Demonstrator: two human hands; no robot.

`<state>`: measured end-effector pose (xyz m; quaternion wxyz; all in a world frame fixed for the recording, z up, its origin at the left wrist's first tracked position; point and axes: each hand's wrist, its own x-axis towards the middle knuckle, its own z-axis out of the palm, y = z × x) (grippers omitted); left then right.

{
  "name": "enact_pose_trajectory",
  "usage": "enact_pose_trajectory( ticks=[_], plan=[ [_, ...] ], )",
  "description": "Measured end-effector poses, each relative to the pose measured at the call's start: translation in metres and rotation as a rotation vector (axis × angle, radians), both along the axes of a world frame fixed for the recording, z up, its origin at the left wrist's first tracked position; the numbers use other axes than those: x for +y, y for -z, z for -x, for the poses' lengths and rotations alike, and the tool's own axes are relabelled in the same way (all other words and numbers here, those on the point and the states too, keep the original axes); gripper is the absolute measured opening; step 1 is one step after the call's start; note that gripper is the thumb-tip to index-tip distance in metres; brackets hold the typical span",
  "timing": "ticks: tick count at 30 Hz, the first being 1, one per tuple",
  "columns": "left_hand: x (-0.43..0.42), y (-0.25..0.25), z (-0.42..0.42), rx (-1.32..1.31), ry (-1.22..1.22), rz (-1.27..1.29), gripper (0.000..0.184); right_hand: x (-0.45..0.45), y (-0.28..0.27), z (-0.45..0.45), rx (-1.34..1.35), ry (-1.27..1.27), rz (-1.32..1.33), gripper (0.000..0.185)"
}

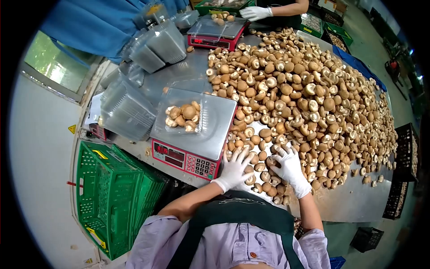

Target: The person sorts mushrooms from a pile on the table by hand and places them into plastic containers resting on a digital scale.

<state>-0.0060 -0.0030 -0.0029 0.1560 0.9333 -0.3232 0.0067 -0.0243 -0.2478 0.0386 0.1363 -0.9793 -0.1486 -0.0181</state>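
My left hand, in a white glove, lies with spread fingers on loose shiitake mushrooms at the near edge of a large pile. To its right, my right hand, gloved too, rests on the same mushrooms with fingers stretched out and thumb apart. Neither hand grips a mushroom that I can see, though the fingertips partly hide what lies under them. Just left of my left hand stands a red digital scale with a steel pan. On the pan sits a clear plastic tray holding several mushrooms.
Stacks of clear plastic trays stand left of the scale. Green crates are piled at the lower left. Across the metal table, a co-worker's gloved hand is beside a second red scale. Black crates stand beyond the right edge.
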Motion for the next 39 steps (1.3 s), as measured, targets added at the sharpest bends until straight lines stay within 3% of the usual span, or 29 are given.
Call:
enact_pose_trajectory(
  ticks=[3,8,12,17,21,24,27,31,34,39],
  plan=[
    [-0.017,0.019,-0.016,-0.041,-0.041,0.143,0.054,-0.011,-0.002,0.007,0.051,0.116,-0.106,0.037],
    [-0.043,0.017,-0.004,0.058,-0.145,0.148,0.058,-0.017,-0.007,0.011,0.046,0.295,-0.272,0.034],
    [-0.033,-0.001,0.009,0.187,-0.055,0.236,0.062,-0.013,-0.012,-0.004,0.019,0.335,-0.321,0.031],
    [-0.020,-0.037,-0.013,0.142,-0.044,0.455,0.040,-0.005,-0.019,-0.050,-0.094,0.287,-0.340,0.029],
    [-0.026,-0.032,-0.058,-0.049,-0.198,0.371,0.050,0.009,-0.016,-0.096,-0.281,0.355,-0.136,0.040],
    [-0.043,-0.014,-0.059,0.011,-0.280,-0.097,0.064,0.018,-0.007,-0.112,-0.186,0.343,0.054,0.057],
    [-0.053,0.000,-0.036,0.045,-0.195,-0.056,0.065,0.025,0.009,-0.097,-0.147,0.329,0.067,0.060],
    [-0.035,-0.016,-0.005,0.253,-0.055,0.022,0.062,0.022,-0.002,-0.060,-0.052,0.232,0.023,0.039],
    [-0.017,-0.014,0.000,0.249,-0.007,0.139,0.061,0.028,0.014,-0.023,0.080,0.184,-0.086,0.038],
    [-0.005,-0.016,-0.013,0.109,0.009,0.299,0.043,0.028,0.004,0.009,-0.020,0.156,-0.051,0.033]
  ],
)
